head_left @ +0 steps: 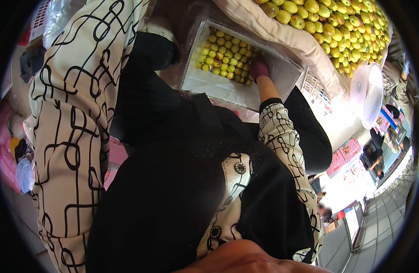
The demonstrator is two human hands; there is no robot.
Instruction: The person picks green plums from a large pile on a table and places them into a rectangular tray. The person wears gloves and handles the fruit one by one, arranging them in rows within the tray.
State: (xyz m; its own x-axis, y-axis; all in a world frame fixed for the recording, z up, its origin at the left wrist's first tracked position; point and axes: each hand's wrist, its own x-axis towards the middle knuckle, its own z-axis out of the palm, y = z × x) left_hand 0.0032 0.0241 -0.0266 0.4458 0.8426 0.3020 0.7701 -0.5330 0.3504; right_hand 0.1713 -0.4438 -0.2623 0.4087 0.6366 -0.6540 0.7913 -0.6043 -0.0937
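My right hand [259, 69], in a dark red glove, reaches down into an open carton [214, 85] with a pale lining. Its fingers are in shadow at the right end of the fruit, so whether they hold one is hidden. Yellow-green jujubes [226, 60], some with brown-red patches, lie in close rows across the carton's left and middle part. Pale lining shows along the near side and at the right. My left hand is out of view; the patterned left sleeve [76, 136] runs up past the top edge.
A large heap of jujubes [329, 27] lies beyond the carton, behind a padded cloth edge [281, 37]. A translucent plastic basin [358, 95] leans at its right end. Pink printed cartons [346, 152] and other people are farther right. Plastic bags [24, 174] lie at left.
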